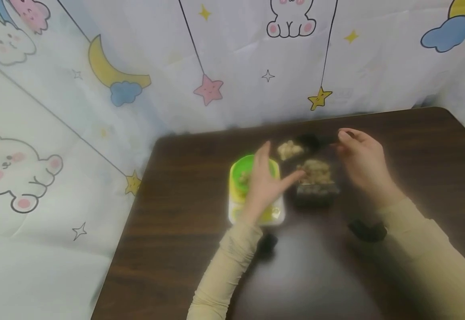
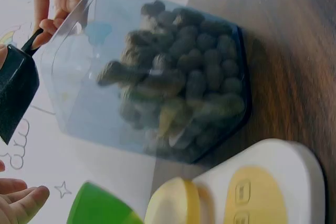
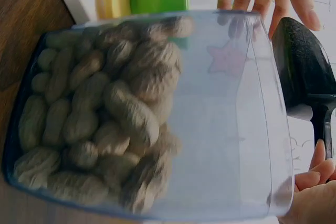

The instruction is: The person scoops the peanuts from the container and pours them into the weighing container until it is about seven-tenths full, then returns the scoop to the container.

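Note:
My right hand (image 1: 362, 162) grips the thin handle of a black scoop (image 3: 302, 64), held above the rim of a clear plastic container (image 2: 121, 124). Unshelled peanuts (image 3: 89, 108) fill the lower part of that container. Pale pieces (image 1: 290, 150) show at the scoop's front in the head view, too blurred to identify. My left hand (image 1: 264, 182) is spread over a green bowl (image 1: 242, 164), its thumb stretched towards the container and near the scoop. The bowl sits on a white and yellow kitchen scale (image 1: 234, 213) and has some small pale pieces in it.
The container stands just right of the scale on a dark wooden table (image 1: 168, 222). A white cloth with cartoon prints (image 1: 248, 49) hangs behind and to the left. Dark blurred objects (image 1: 367, 230) show near both wrists.

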Available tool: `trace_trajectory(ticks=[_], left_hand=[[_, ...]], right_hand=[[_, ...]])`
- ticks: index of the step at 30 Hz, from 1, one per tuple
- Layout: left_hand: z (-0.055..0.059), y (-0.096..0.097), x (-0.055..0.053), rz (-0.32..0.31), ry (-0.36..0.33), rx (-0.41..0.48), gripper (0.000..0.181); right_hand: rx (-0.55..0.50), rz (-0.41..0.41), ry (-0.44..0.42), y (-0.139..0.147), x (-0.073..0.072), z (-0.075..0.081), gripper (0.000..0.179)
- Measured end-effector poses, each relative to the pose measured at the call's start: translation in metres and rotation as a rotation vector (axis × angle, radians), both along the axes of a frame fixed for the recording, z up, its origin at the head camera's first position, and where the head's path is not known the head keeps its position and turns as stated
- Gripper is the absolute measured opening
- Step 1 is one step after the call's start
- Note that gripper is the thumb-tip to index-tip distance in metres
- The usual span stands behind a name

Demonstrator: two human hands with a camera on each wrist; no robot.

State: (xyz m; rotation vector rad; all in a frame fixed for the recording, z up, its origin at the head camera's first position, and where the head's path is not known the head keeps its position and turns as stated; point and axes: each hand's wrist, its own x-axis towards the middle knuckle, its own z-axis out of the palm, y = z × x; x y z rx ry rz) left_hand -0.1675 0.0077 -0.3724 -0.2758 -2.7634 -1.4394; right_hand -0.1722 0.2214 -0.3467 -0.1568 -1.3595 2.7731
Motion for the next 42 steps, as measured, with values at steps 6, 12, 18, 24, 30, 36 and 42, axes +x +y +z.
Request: trace_trajectory(ticks=[6, 12, 18, 24, 30, 36, 42], left_hand=[[0.002, -0.015, -0.003, 0.046, 0.003, -0.027, 0.111], [0.001, -0.027, -0.006, 0.064, 0.055, -0.062, 0.112], [-0.01, -0.038, -0.009, 0.116, 0.065, -0.026, 0.109], [-0.022, -0.045, -0.009, 0.143, 0.054, -0.035, 0.111], [-0.036, -0.05, -0.007, 0.169, 0.069, -0.043, 0.117], [-0.045, -0.053, -0.005, 0.2, 0.041, -0.025, 0.119], [-0.053, -0.055, -0.004, 0.226, -0.02, -0.023, 0.121]], right_hand=[[0.017, 0.009, -0.009, -0.015, -0.008, 0.0, 0.009], [0.066, 0.004, -0.03, -0.025, -0.013, -0.001, 0.012], [0.178, -0.018, -0.095, -0.033, -0.016, -0.002, 0.02], [0.218, -0.03, -0.114, -0.038, -0.022, -0.008, 0.016], [0.275, -0.03, -0.134, -0.044, -0.024, -0.012, 0.015], [0.41, -0.041, -0.14, -0.049, -0.026, -0.015, 0.013], [0.574, -0.053, -0.144, -0.055, -0.03, -0.019, 0.015]])
